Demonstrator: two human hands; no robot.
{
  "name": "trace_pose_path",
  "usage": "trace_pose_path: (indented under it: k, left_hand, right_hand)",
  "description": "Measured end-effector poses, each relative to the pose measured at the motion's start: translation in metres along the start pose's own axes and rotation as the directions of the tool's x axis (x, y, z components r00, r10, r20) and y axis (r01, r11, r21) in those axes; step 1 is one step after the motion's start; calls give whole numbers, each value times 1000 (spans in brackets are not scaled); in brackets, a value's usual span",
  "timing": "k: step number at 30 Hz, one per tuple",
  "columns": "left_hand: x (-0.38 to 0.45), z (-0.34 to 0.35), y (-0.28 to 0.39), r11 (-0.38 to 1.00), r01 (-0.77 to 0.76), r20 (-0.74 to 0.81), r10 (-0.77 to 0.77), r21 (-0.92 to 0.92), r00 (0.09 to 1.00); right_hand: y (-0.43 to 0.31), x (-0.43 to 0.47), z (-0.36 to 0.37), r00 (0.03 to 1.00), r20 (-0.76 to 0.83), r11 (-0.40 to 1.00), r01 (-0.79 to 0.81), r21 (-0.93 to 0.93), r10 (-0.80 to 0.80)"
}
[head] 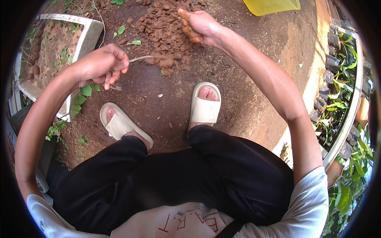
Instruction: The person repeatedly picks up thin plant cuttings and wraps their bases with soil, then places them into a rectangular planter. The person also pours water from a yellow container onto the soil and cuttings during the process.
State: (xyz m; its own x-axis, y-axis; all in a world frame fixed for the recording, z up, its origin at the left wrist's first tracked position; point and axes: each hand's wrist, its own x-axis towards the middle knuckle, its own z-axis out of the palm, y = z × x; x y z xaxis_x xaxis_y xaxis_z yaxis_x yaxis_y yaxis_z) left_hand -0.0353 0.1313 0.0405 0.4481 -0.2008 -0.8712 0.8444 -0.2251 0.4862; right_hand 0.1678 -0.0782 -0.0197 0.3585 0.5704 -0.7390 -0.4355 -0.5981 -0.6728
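Observation:
My left hand (105, 66) pinches a thin stick (140, 58) between thumb and fingers; the stick's far end reaches the edge of a heap of wet brown soil (166, 38). My right hand (195, 26) is over the right side of that heap, its fingers curled and smeared with mud, the index finger partly extended. Whether anything lies inside the curled right fingers cannot be told. Green leaves (134, 42) lie on the ground left of the heap.
A white-rimmed planter bed (89, 35) stands at the left. A yellow plastic container (262, 7) is at the top right. Potted seedlings (332, 77) line the right side behind a pale rail (355, 98). My sandalled feet (205, 110) rest on the soil ground.

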Motion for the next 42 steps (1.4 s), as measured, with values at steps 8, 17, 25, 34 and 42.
trace_pose_path:
  k: [8, 17, 25, 34, 42]
  left_hand:
    - [-2, 0, -2, 1000, -8, 0, 8, 6, 1000]
    - [-2, 1, 5, 1000, 0, 10, 0, 27, 1000]
    - [3, 3, 8, 1000, 15, -6, -15, -3, 1000]
    - [5, 1, 7, 1000, 8, 17, -8, 5, 1000]
    - [7, -1, 7, 1000, 18, 31, -18, 15, 999]
  right_hand:
    - [0, -6, -5, 988, 149, 992, 33, 123, -52]
    - [0, -5, -29, 960, 232, 947, 79, 312, -157]
    - [0, -13, -5, 989, 68, 935, 102, 340, -132]
    - [-5, -20, -2, 988, 134, 983, 53, 176, -77]
    - [-3, -6, 1, 985, -171, 999, -24, -37, 17]
